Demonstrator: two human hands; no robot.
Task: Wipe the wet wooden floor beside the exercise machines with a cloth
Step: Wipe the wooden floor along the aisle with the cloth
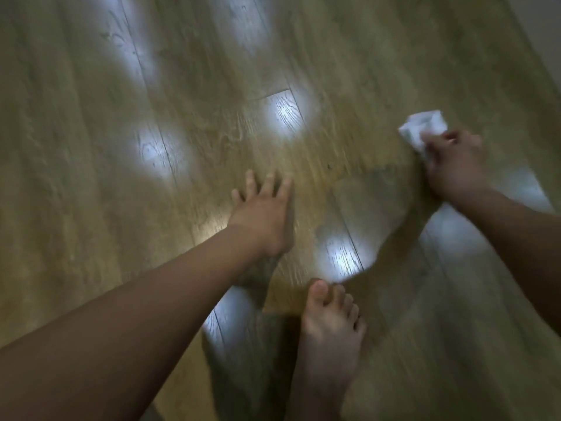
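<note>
The wooden floor [188,86] fills the view, its planks running diagonally and shining with several bright light reflections. My right hand [452,165] is at the right, fingers closed on a crumpled white cloth [422,129] that sticks out past the fingertips and is held down at the floor. My left hand [264,214] lies near the middle, palm down with fingers spread, resting flat on the floor and holding nothing. The picture is blurred by motion.
My bare foot [331,326] stands on the floor at the bottom centre, between the two arms. A pale strip, perhaps a wall base [543,34], runs along the top right corner. No exercise machine is in view.
</note>
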